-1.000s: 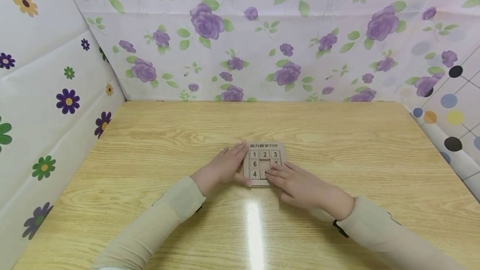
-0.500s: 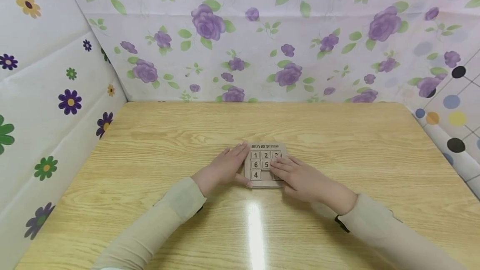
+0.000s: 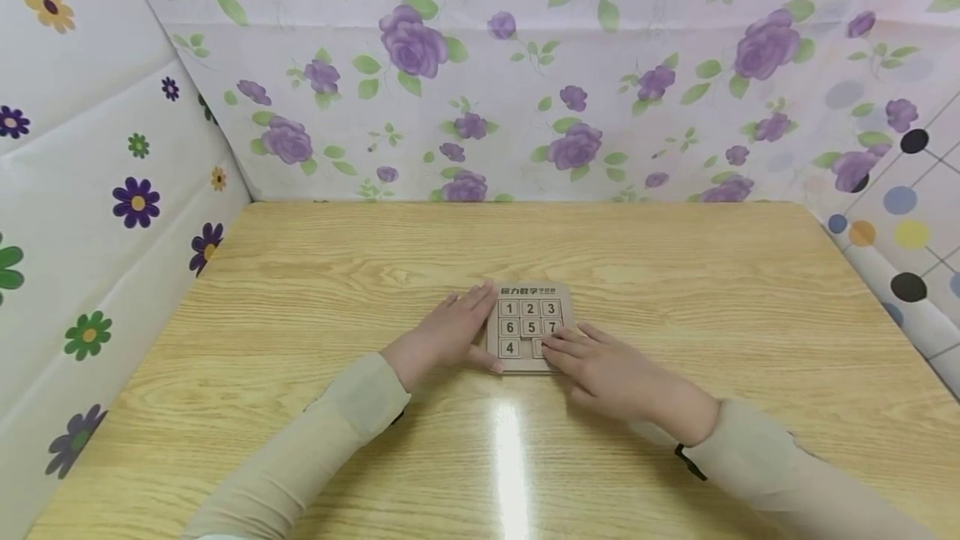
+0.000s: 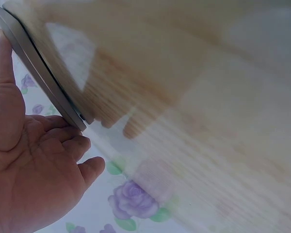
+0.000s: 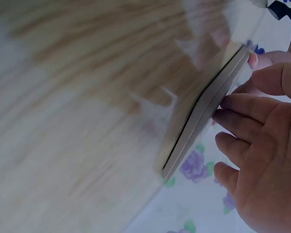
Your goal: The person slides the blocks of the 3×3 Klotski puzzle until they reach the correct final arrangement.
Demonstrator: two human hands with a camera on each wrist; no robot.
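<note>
A number slide puzzle lies flat on the wooden table, its tiles reading 1, 2, 3 in the top row and 6, 5, 7 in the middle. In the bottom row, tile 4 sits at the left and a partly covered tile stands right of a gap. My left hand holds the puzzle's left side, thumb at the near corner and fingers along the far part. Extended fingers of my right hand rest on the lower right tiles. Both wrist views show the puzzle's thin edge beside the hands.
The wooden table spreads out around the puzzle. A rose-patterned cloth hangs at the back, with a daisy-patterned cloth on the left and a dotted one on the right.
Tile 5 has gone up from the bottom row into the middle gap. My right fingers have moved up, then down again, and the lower right tile has shifted left.
</note>
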